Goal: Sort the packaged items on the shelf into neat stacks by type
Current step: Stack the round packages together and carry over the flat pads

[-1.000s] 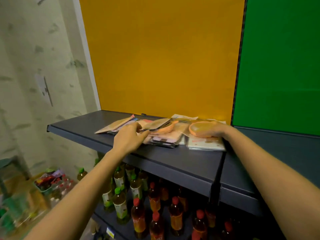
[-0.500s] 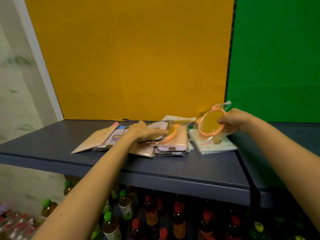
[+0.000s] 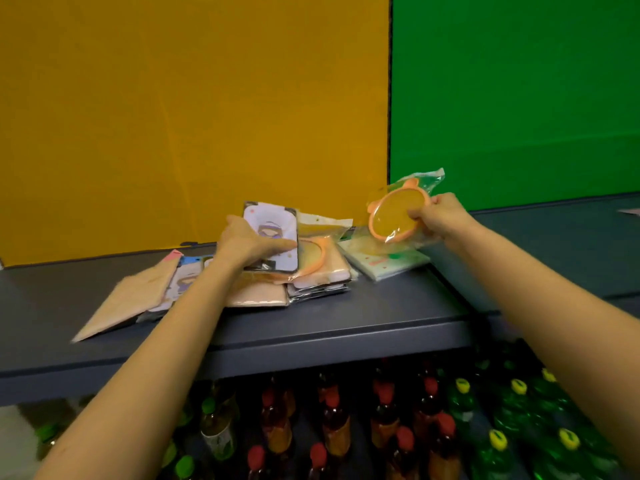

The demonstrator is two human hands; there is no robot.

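The packaged items (image 3: 304,271) lie in a messy pile on the dark grey shelf (image 3: 346,320), near the back, in front of the yellow wall (image 3: 194,116). Some are flat tan packs (image 3: 128,303) spread out to the left. Others are stacked in the middle.

The left hand (image 3: 244,245) is over the middle of the pile. It holds a white pack with a purple drawing (image 3: 273,237) and tips it up on its edge. The thumb lies across the front of the pack and the fingers are behind it.

Under that pack is a peach pack with an orange ring (image 3: 317,261), lying on top of the stack.

The right hand (image 3: 438,218) is up above the right end of the pile. It pinches a round orange thing in a clear bag (image 3: 398,216) and holds it in the air, off the shelf. Just below it, a pale green pack (image 3: 384,263) lies flat on the shelf.

Behind the right hand is a green wall (image 3: 519,98).

Under the shelf stand many bottles. Some have red caps (image 3: 384,391), and some are green bottles with yellow caps (image 3: 498,436).
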